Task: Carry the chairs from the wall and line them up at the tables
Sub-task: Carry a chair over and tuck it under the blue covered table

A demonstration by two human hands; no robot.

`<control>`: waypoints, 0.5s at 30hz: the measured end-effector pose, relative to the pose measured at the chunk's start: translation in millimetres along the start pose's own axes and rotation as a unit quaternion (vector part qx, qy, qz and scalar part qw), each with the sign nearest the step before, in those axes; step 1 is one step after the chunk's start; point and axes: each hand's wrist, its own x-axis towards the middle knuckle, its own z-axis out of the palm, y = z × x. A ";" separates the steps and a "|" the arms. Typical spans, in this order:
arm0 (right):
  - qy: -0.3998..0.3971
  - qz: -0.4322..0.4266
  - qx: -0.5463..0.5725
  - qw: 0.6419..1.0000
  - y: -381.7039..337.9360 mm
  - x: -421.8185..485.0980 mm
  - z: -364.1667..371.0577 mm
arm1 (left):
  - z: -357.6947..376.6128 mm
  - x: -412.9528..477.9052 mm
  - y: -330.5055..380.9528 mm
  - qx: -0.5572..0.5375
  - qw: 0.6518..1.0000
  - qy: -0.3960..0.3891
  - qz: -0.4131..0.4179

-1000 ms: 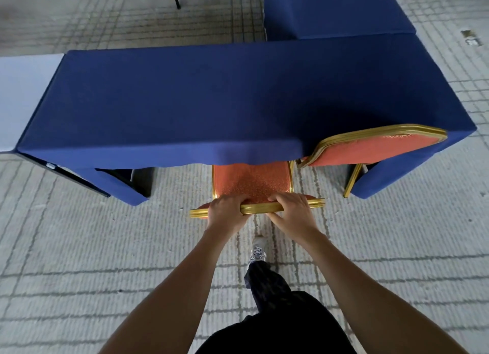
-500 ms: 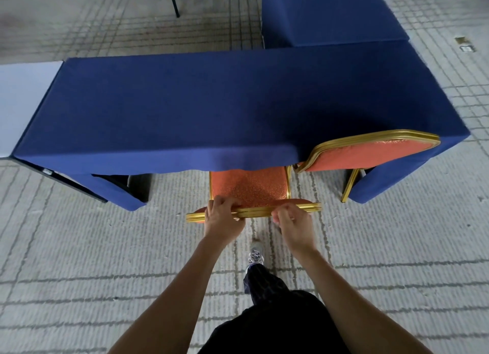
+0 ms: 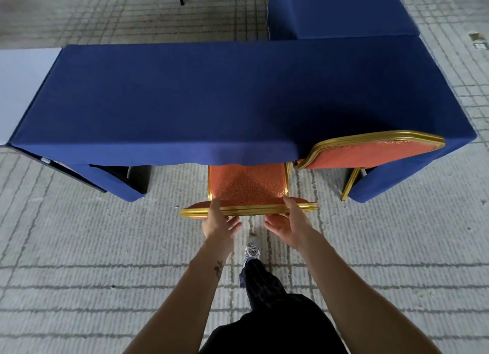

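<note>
A: Where does the near chair (image 3: 247, 187) stand?

B: On the floor (image 3: 79, 247), at the middle of the near edge of the long table (image 3: 211, 102). The front of its seat is hidden under the hanging cloth (image 3: 238, 156), and its back faces the person.

A: What is it made of?

B: It has a ribbed gold metal frame and orange-red padding with a fine, grainy pattern. The seat has rounded corners. The top rail (image 3: 248, 210) of the back reads as a long, slightly bowed gold bar.

A: And the hands?

B: Both are wide, fingers straight and loose, palms turned toward each other, gripping nothing. The left hand (image 3: 219, 221) has its thumb over the rail left of the middle, the right hand (image 3: 288, 225) right of the middle. Whether the thumbs press the metal I cannot tell.

A: Is there another chair?

B: A second chair (image 3: 370, 153), with the same gold frame and orange-red padding, stands just beside the first at the table's near right corner. Its back has a rounded top.

A: What surrounds them?

B: The cloth is smooth and dark blue, and hangs down at both ends. A far table (image 3: 338, 9), also draped in blue, meets the far right edge. A white tabletop (image 3: 21, 89) adjoins the left end. The floor is grey and ribbed, crossed by grid lines.
</note>
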 end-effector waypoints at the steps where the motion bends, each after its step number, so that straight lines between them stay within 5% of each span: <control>1: -0.002 -0.010 0.017 1.000 -0.9 4.6 2.0 | 3.4 4.2 3.9 -0.033 0.999 -0.007 -0.025; 9: 0.074 -0.037 0.050 0.995 -19.7 36.8 14.1 | 31.7 31.1 3.1 -0.043 0.999 -0.020 -0.022; 15: 0.046 -0.068 0.070 0.994 -41.5 48.6 32.1 | 57.6 51.8 24.8 -0.085 0.996 -0.008 -0.002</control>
